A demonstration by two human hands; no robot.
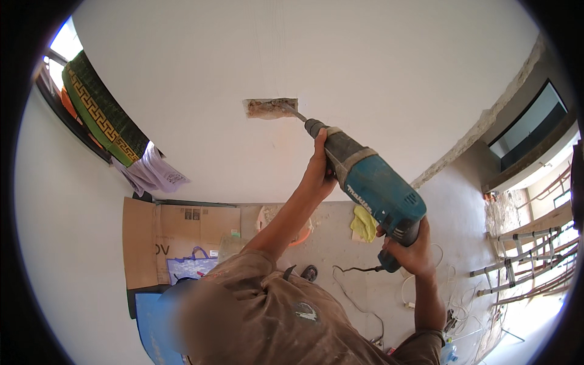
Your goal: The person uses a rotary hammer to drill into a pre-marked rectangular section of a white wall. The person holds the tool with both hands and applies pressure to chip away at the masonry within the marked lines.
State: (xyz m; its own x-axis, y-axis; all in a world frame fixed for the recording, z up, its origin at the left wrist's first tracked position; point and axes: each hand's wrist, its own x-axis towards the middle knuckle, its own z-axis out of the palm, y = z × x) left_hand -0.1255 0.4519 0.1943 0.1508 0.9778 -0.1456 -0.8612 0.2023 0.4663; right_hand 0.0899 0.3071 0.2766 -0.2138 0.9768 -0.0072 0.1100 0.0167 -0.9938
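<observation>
A teal and black rotary hammer (380, 185) slants from lower right up toward the white wall (365, 67). My left hand (320, 165) is closed around its front end, just behind the chuck. At the back, my right hand (413, 250) grips the rear handle; the trigger finger is hard to make out. The thin steel bit (295, 112) reaches into the right part of a shallow rectangular recess (264, 109), where rough brown masonry is exposed. Whether the bit is turning cannot be told.
A power cord (359, 269) runs from the handle across the floor. Below the wall lie a yellow-green cloth (364, 223) and an open cardboard box (201, 228) with a purple bag (191, 267). A ladder (517, 264) is at right; patterned green fabric (100, 115) hangs at left.
</observation>
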